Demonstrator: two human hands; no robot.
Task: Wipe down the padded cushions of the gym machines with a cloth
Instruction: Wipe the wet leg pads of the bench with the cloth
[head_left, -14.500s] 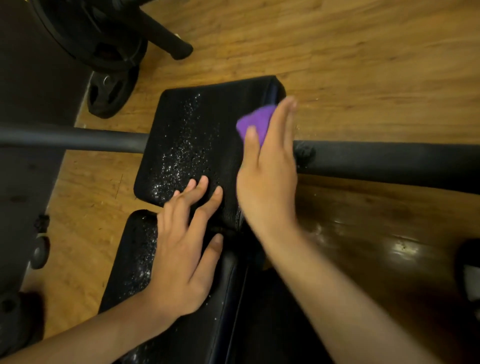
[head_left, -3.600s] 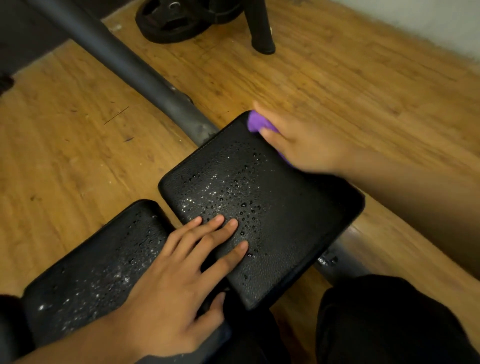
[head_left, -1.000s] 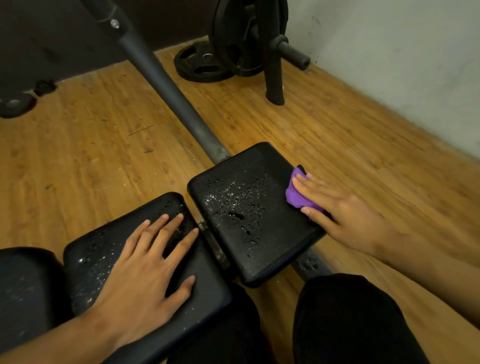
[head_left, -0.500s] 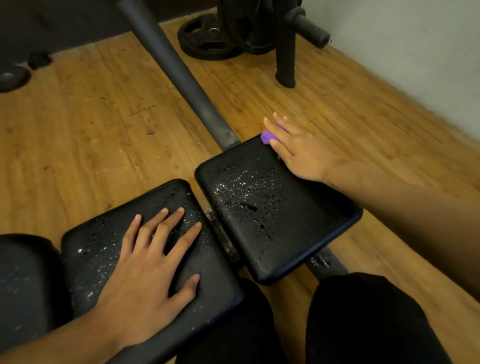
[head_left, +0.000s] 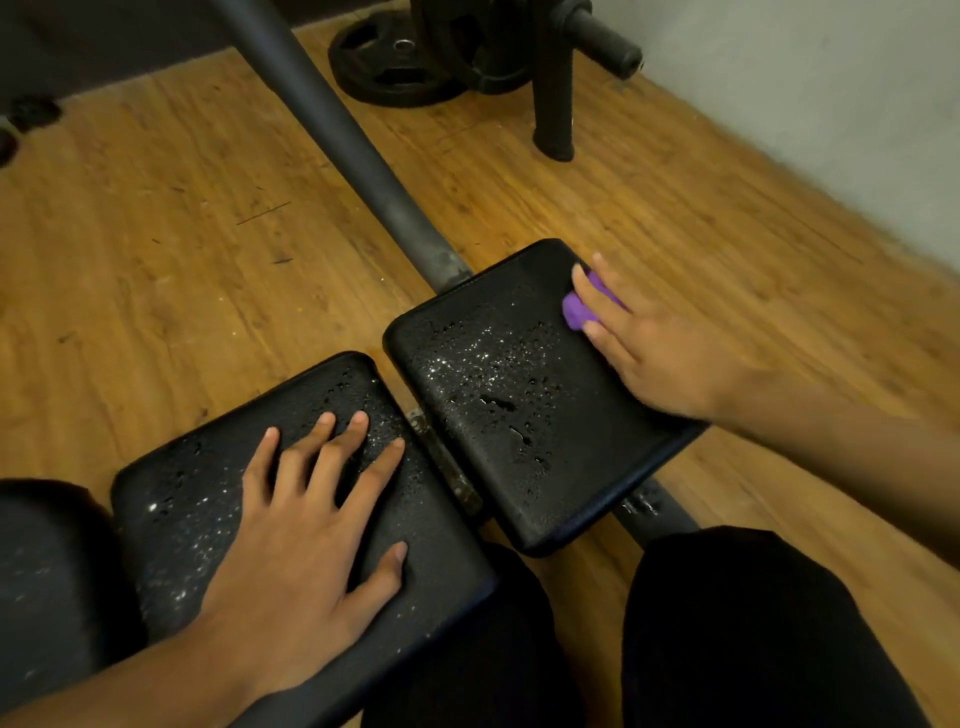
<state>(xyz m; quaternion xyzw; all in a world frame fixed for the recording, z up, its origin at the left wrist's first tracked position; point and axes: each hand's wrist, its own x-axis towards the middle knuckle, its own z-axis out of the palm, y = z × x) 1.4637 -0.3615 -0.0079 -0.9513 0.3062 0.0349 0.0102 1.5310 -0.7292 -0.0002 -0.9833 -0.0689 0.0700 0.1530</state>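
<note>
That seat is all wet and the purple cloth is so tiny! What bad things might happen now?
1. The purple cloth sits under the right hand near the far cushion's edge, so it might slip off onto the wooden floor.
2. Many droplets cover that cushion's middle, and a small cloth may only smear them.
3. The left hand presses flat on the wet near cushion and might slide.

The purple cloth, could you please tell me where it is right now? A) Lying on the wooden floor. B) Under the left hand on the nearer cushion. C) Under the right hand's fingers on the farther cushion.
C: the purple cloth peeks out beneath the right hand pressed on the farther cushion, while the left hand lies flat and bare on the nearer cushion.
</note>
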